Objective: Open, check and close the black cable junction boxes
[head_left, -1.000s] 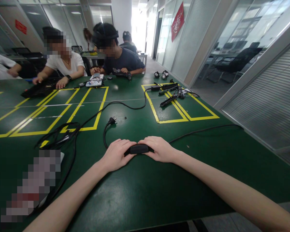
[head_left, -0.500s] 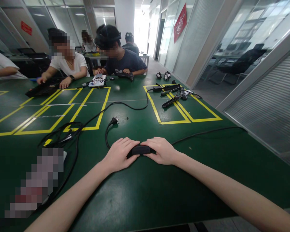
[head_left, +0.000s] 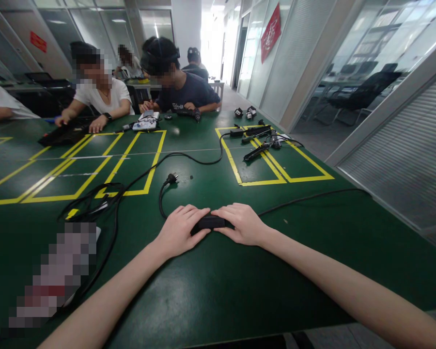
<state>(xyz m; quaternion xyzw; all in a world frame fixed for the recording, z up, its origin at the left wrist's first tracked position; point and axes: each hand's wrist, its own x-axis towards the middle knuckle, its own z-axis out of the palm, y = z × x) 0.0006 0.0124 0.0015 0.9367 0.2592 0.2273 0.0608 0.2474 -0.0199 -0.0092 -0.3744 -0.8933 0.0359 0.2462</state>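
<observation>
A black power adapter brick (head_left: 208, 222) lies on the green table (head_left: 210, 286) in front of me. My left hand (head_left: 179, 230) is curled over its left end and my right hand (head_left: 241, 224) over its right end, fingertips nearly meeting above it. A black cable runs from the left end in a loop to a plug (head_left: 170, 179) lying on the table. Another thin cable (head_left: 312, 196) trails off to the right from under my right hand.
A tangle of black cables (head_left: 94, 203) lies at the left beside a blurred patch. Yellow tape boxes (head_left: 272, 160) mark the table; the right one holds black tools and an adapter. Several people sit at the far side with devices. A glass wall runs along the right.
Both hands stay on the adapter brick, which has shifted slightly away from me. The view has tilted a little; nothing else has moved.
</observation>
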